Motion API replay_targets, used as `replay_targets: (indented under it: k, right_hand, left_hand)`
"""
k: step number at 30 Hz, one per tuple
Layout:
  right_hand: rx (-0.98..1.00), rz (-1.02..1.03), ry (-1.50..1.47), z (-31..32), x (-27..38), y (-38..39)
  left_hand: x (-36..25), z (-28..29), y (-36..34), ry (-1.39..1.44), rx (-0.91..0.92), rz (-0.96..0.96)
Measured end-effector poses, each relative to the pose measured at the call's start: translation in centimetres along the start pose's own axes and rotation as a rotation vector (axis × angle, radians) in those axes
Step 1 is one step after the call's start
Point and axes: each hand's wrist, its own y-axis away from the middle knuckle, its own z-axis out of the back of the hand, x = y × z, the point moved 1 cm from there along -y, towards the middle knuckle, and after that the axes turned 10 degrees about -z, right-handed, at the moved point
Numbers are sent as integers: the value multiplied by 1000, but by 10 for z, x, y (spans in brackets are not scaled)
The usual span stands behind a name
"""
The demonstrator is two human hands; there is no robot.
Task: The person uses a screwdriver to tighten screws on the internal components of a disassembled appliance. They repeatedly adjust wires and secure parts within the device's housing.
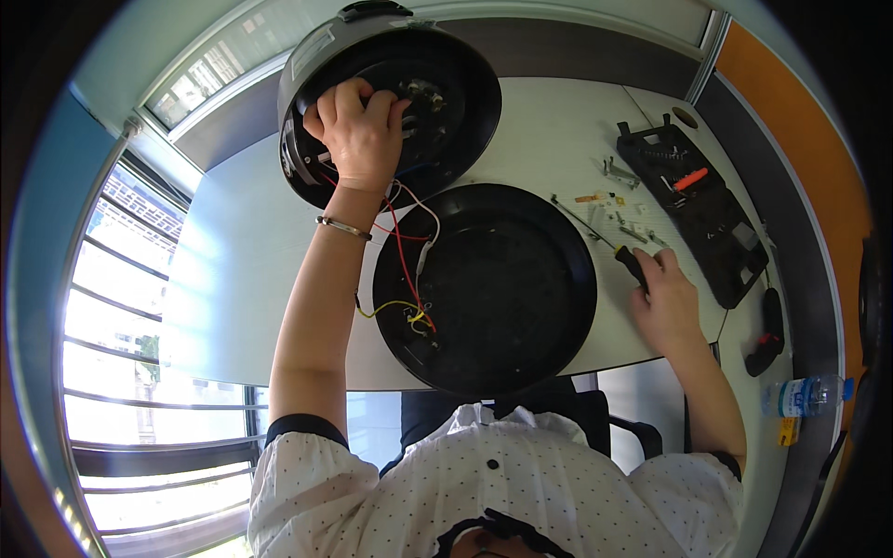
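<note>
A large dark round appliance housing, like an electric cooker's body, lies tipped with its hollow side toward me. My left hand reaches into it with bent fingers; what they grip inside is hidden. Red and white wires run from the housing down to a black round shallow pan-shaped cover, where they meet a yellow wire at its left side. On the right of the cover, my right hand is closed around a screwdriver with a black and yellow handle, its shaft pointing up and left across the table.
Small screws and metal parts lie scattered beyond the screwdriver. An opened black tool case holds bits and a red tool. Further right are a black and red tool and a plastic bottle. A barred window is at left.
</note>
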Motion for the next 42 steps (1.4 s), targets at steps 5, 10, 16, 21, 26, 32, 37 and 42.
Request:
replay_targets:
  k: [5,10,16,21,26,32,37,42]
  right_hand:
    - [-41,-52,-217,9,-20,-1]
    - [267,-332,-767,6,-38,-6]
    - [387,-469,-855,21,-25,-9]
    - [402,-478,-853,19,-25,-10]
    - [191,-300,-701,3,-27,-7]
    - [-49,-60,-158,10,-12,-2]
    - [-18,-37,-295,19,-4,7]
    - [205,-202,-587,17,-17,14]
  left_hand:
    - [1,0,-1,-72,13,-14]
    - [1,0,-2,-73,9,-26]
    - [1,0,0,-37,14,-33]
    - [2,0,0,-30,13,-28]
    - [1,-1,-1,-37,1,-38]
    - [-2,2,-3,-95,41,-22]
    - [0,-1,0,-116,29,-37]
    - [-3,3,-4,-109,45,-29]
